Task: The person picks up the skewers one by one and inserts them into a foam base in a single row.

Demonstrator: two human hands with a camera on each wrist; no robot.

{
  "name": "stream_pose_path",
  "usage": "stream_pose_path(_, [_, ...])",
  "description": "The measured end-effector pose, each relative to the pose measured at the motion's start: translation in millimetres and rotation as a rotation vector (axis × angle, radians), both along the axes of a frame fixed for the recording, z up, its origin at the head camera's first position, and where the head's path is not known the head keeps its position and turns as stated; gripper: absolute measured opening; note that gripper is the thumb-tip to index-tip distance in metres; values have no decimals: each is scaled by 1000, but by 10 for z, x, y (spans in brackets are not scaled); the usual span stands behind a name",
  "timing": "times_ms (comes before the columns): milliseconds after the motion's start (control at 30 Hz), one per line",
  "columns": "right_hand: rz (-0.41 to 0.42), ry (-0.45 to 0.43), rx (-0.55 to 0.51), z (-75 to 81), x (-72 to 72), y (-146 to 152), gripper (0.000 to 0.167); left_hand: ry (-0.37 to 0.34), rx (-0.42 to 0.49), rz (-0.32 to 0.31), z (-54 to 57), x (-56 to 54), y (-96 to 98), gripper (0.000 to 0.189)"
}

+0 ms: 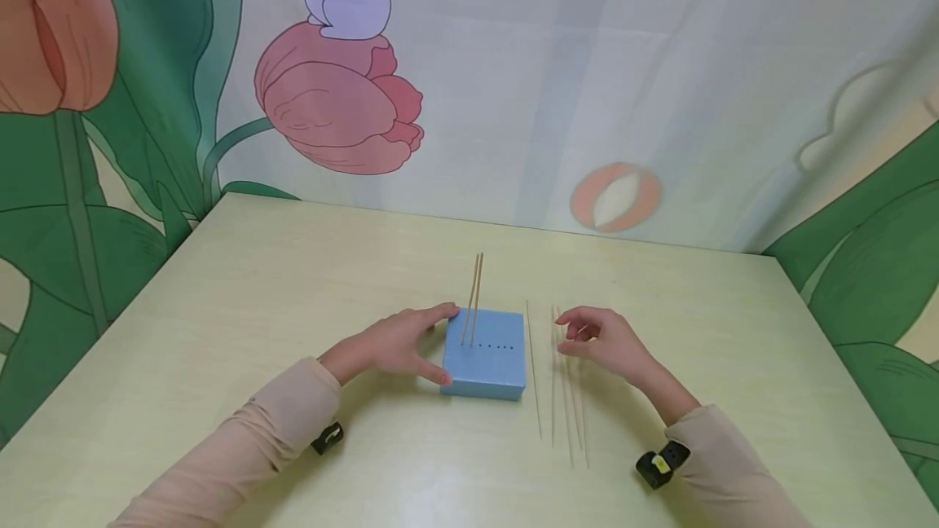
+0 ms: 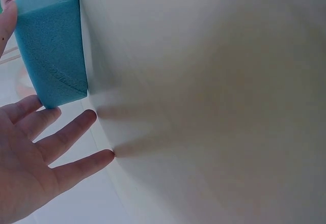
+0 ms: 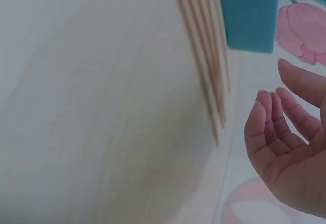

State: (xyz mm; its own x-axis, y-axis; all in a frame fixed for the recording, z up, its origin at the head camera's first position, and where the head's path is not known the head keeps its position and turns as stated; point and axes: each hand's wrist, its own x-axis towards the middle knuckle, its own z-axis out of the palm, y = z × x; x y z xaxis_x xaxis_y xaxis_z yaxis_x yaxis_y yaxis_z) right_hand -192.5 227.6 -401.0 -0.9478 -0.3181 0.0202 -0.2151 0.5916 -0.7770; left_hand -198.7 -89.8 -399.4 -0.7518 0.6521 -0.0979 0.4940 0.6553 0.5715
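A blue foam block (image 1: 484,365) lies on the table, with two thin wooden sticks (image 1: 477,292) standing in its top. To the right of them runs a row of several small dark holes. My left hand (image 1: 402,341) holds the block by its left side, thumb at the near corner and a finger at the far one. In the left wrist view, some fingers (image 2: 71,132) of that hand stretch past the block. My right hand (image 1: 605,341) hovers over several loose sticks (image 1: 568,406), its fingers loosely bent, with nothing between thumb and fingertips.
One loose stick (image 1: 534,373) lies close along the block's right side. The pale table (image 1: 293,267) ends at a printed curtain (image 1: 499,104) with flowers. A black wrist device (image 1: 663,464) sits on my right sleeve, another (image 1: 328,438) on my left.
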Motion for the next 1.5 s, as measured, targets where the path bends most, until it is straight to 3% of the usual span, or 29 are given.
stream_pose_path(267, [-26,-64,41,-75,-83,177,40,1,-1,11,-19,-37,-1,97])
stream_pose_path(633, [-19,-97,150,-171,-192,320,67,-7,7,-4,-26,-5,8,97])
stream_pose_path(1000, [-7,-88,222,-186,-221,320,65,-17,6,17,-12,14,-1,98])
stream_pose_path(1167, [-16,-84,196,-210,-229,314,61,-10,14,1,-3,10,-8,97])
stream_pose_path(1500, [30,-160,28,-200,-224,359,55,-15,6,1,-12,-7,5,97])
